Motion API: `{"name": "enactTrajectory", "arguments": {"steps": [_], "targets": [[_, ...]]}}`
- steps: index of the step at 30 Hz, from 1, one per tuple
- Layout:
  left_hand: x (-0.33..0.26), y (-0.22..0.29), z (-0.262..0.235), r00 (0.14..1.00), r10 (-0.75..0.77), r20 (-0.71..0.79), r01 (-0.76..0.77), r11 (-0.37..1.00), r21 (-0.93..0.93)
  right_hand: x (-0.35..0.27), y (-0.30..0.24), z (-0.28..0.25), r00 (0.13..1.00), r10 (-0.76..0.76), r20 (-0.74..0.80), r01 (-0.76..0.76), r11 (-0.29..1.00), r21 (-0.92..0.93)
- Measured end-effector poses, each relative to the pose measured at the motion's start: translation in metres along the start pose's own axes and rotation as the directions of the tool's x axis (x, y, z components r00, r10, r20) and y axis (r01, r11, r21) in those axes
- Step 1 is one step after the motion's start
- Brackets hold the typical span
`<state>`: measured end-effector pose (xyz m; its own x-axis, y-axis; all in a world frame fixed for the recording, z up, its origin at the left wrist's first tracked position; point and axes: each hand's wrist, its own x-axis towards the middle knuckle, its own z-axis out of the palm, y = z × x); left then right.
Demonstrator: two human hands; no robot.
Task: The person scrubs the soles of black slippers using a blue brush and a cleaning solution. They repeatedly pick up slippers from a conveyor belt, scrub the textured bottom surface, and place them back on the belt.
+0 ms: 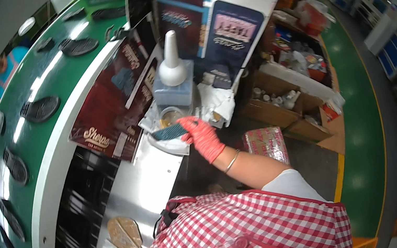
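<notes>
My right hand [202,136], in a coral-red glove, reaches over the far end of the metal bench. Its fingers close on one end of a flat, dark teal piece with a textured face [169,132]; its exact kind is not clear. Just beyond that piece stands a small round cup [173,116], with white paper [216,104] crumpled around it. A white cone-nosed container [172,65] rests on a grey-blue block [174,93] behind the cup. My left hand is out of the picture.
A green conveyor [35,147] with a white edge curves along the left, carrying several dark shoe soles [41,109]. Printed cardboard panels [240,26] stand behind the cup. Cardboard boxes [269,103] fill the right side. A brown flat pad [124,233] lies on the near bench.
</notes>
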<state>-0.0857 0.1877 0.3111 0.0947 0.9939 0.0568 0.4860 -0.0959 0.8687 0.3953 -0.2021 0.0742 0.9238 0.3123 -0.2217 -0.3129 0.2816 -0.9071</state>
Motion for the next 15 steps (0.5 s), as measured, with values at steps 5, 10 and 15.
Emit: {"name": "enactTrajectory", "arguments": {"steps": [5, 10, 15], "targets": [[-0.119, -0.041, 0.073, 0.906, 0.111, 0.408, -0.028, 0.979, -0.204, 0.028, -0.025, -0.025, 0.996, -0.08, 0.046, 0.089, 0.958, -0.273], [-0.221, -0.063, 0.232, 0.822, -0.02, 0.569, 0.093, 0.991, -0.101, 0.052, -0.016, -0.036, 0.975, -0.175, 0.14, 0.222, 0.839, -0.498], [-0.274, -0.085, 0.316, 0.87, -0.071, 0.488, -0.154, 0.901, 0.406, 0.087, 0.01, -0.045, 0.934, -0.224, 0.278, 0.356, 0.63, -0.69]]}}
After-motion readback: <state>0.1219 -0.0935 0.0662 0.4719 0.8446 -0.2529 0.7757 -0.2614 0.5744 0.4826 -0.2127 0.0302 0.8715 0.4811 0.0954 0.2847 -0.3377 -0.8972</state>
